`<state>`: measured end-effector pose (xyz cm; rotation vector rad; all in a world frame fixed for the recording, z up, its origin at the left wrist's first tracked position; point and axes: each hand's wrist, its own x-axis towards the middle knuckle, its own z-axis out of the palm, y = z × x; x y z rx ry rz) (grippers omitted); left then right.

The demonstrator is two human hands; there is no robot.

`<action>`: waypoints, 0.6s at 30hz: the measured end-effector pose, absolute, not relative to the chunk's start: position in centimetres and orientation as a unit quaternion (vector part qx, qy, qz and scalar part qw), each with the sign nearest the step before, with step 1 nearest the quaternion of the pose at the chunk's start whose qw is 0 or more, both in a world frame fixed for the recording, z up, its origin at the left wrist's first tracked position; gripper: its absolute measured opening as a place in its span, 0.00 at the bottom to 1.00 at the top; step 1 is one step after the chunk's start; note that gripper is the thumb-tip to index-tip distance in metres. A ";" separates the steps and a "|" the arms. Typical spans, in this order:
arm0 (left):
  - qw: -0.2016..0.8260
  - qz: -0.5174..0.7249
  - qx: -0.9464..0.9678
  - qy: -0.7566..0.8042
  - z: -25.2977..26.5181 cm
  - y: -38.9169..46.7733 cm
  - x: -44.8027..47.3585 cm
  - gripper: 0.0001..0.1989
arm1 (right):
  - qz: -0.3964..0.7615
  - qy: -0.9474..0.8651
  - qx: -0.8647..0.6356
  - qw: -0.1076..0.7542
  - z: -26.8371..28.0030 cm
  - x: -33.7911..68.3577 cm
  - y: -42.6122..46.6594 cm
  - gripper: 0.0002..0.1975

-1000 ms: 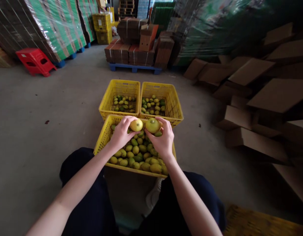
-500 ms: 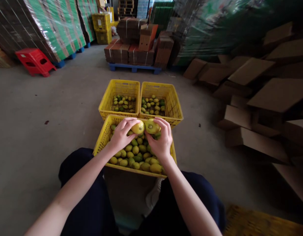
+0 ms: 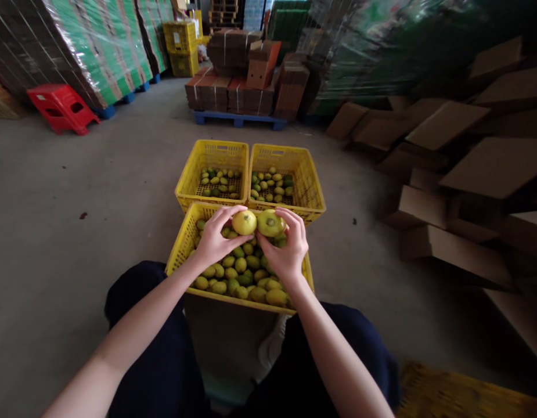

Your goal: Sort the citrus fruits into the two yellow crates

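Between the thumb and fingers of my left hand [image 3: 218, 237] is a yellow lemon [image 3: 244, 223], one end turned up towards me. My right hand [image 3: 289, 241] grips a greener lemon [image 3: 270, 223] right beside it. Both fruits are held above the near yellow crate [image 3: 176, 247], their sides almost touching. Many yellow and green lemons [image 3: 240, 265] fill that crate beneath my hands. Part of the pile is hidden by my hands and wrists.
Two more yellow crates, left [image 3: 185, 180] and right [image 3: 309, 180], adjoin the near one, each with a layer of lemons. Flattened and open cardboard boxes [image 3: 462, 252] lie at the right. A red stool [image 3: 61, 107] and a blue pallet [image 3: 238, 119] of cartons stand farther back.
The left lemon has been turned so that its end faces me more directly. The right lemon has tilted slightly, and both hands stay nearly in place.
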<state>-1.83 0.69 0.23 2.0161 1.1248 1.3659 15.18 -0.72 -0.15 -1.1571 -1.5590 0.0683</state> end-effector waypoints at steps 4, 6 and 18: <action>0.288 0.508 0.703 0.405 -0.2 0.9 -1.6 0.26 | 0.034 -0.660 -0.496 0.564 -0.3 15.2 -0.6 0.22; 0.319 0.512 0.687 0.405 -0.4 1.0 -1.6 0.27 | 0.037 -0.659 -0.495 0.565 -0.4 15.2 -0.5 0.22; 0.399 0.513 0.642 0.407 -0.2 1.2 -1.5 0.27 | 0.056 -0.653 -0.493 0.573 -0.6 15.1 -0.4 0.23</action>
